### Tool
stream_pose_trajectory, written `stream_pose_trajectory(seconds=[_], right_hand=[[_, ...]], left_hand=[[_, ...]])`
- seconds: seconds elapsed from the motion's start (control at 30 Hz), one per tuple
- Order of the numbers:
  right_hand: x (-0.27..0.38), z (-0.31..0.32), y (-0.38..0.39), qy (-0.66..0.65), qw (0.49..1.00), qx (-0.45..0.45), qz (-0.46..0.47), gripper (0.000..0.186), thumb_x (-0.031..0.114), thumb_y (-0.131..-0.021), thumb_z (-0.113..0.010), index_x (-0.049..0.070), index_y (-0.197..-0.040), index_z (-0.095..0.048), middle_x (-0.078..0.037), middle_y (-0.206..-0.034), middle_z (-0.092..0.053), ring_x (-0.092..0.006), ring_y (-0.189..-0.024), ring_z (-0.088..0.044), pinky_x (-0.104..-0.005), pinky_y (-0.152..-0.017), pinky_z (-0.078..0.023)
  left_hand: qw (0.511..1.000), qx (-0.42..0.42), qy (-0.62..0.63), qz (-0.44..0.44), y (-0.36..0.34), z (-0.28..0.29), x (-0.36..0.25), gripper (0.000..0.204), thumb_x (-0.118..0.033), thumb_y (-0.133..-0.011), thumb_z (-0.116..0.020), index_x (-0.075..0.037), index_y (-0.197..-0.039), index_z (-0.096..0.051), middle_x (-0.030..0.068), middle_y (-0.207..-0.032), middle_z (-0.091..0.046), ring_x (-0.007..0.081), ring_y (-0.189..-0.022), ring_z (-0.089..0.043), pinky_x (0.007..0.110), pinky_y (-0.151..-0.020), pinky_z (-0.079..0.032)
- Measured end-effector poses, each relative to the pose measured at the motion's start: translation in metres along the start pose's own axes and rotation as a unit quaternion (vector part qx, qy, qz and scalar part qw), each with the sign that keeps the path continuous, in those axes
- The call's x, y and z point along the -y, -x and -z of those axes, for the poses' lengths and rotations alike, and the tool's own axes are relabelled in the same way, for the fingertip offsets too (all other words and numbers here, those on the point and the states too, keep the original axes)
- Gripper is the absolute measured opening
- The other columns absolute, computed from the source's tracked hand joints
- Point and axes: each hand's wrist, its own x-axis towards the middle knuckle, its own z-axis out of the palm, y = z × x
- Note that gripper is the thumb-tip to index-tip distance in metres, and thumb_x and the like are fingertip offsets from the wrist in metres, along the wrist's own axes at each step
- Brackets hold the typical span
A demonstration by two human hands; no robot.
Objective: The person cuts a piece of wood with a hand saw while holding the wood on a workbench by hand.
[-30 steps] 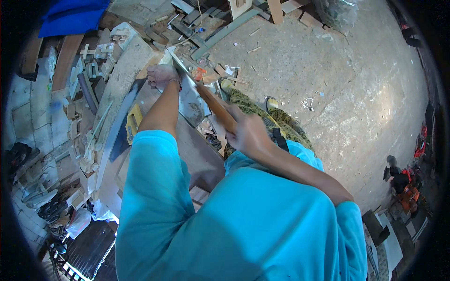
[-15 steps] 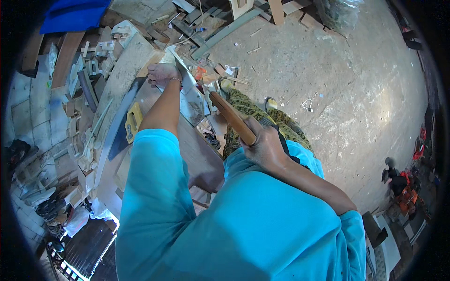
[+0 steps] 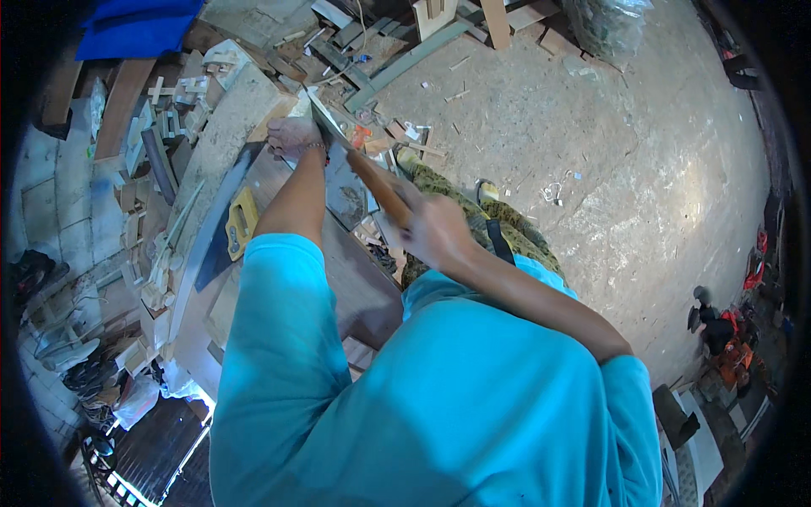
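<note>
My right hand point(image 3: 435, 228), smeared by motion, is wrapped round the thick brown handle point(image 3: 378, 188) of a wooden-handled tool. The tool slants away to the far left, and its working end is hard to make out near a pale, thin strip point(image 3: 334, 122). My left hand point(image 3: 296, 137) is closed at the far end of the wooden bench point(image 3: 363, 270), right beside that strip. What its curled fingers grip is hidden. A handsaw with a yellow handle point(image 3: 242, 221) lies on the bench, left of my left forearm.
Wood offcuts point(image 3: 173, 118) are heaped along the left, below a blue sheet point(image 3: 139, 29). More boards point(image 3: 410, 63) and a clear plastic bag point(image 3: 604, 29) lie at the far side. Scraps are scattered over the concrete floor point(image 3: 634, 160). Orange and black items point(image 3: 733, 346) sit at far right.
My right hand has moved forward and left with the wooden-handled tool, bringing it up to the pale strip. My left hand has stayed nearly in place.
</note>
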Motion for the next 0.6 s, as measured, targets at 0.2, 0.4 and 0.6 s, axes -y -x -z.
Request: stream_pose_trajectory(seconds=[0.2, 0.4, 0.6], right_hand=[[0.003, 0.016, 0.000, -0.020, 1.000, 0.008, -0.004, 0.039, 0.007, -0.063, -0.064, 0.004, -0.099, -0.048, -0.020, -0.066, -0.057, -0.0370, -0.060, -0.057, -0.0425, -0.054, -0.047], [-0.001, -0.001, -0.016, -0.012, 1.000, -0.008, -0.028, 0.039, 0.009, -0.062, -0.064, 0.004, -0.098, -0.048, -0.021, -0.066, -0.057, -0.0376, -0.060, -0.057, -0.0435, -0.056, -0.047], [0.005, -0.003, -0.016, 0.010, 1.000, 0.006, -0.004, 0.045, 0.010, -0.062, -0.065, 0.006, -0.103, -0.049, -0.020, -0.064, -0.056, -0.0371, -0.062, -0.057, -0.0441, -0.057, -0.047]], left_hand=[[0.999, 0.019, -0.030, 0.006, 0.002, 0.001, -0.002, 0.020, -0.018, -0.079, -0.045, -0.004, -0.093, -0.043, 0.0116, -0.094, -0.051, 0.0270, -0.093, -0.049, 0.042, -0.081, -0.035], [0.999, -0.044, -0.030, -0.002, 0.005, -0.004, 0.003, 0.017, -0.018, -0.079, -0.044, -0.006, -0.090, -0.045, 0.0103, -0.091, -0.052, 0.0256, -0.088, -0.051, 0.041, -0.078, -0.037], [0.996, -0.093, -0.009, 0.007, -0.006, -0.025, 0.004, 0.017, -0.017, -0.078, -0.043, -0.006, -0.090, -0.045, 0.0105, -0.091, -0.052, 0.0264, -0.088, -0.051, 0.042, -0.077, -0.038]])
